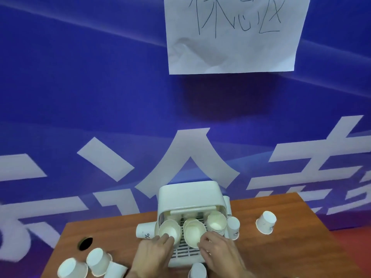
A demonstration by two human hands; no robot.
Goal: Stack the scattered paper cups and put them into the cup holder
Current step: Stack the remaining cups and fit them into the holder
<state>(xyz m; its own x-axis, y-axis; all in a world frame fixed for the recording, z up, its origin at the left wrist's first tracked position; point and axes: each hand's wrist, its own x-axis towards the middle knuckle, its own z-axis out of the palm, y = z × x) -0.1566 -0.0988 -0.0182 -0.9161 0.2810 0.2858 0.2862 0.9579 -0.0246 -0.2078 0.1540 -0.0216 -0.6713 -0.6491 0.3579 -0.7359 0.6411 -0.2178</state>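
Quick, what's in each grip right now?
Left grip: pinches the left cup in the holder.
Right grip: pinches the middle cup.

Well above my hands, a white paper sheet (230,55) on the blue banner (90,97) bears handwritten Chinese characters with their tops cut off. The first looks like 休. The banner's large white characters are cropped and unreadable. Just beyond my left hand (152,255), a lying cup (144,229) shows "%". The dark print on the cup (233,227) beyond my right hand (218,253) is too small to read.
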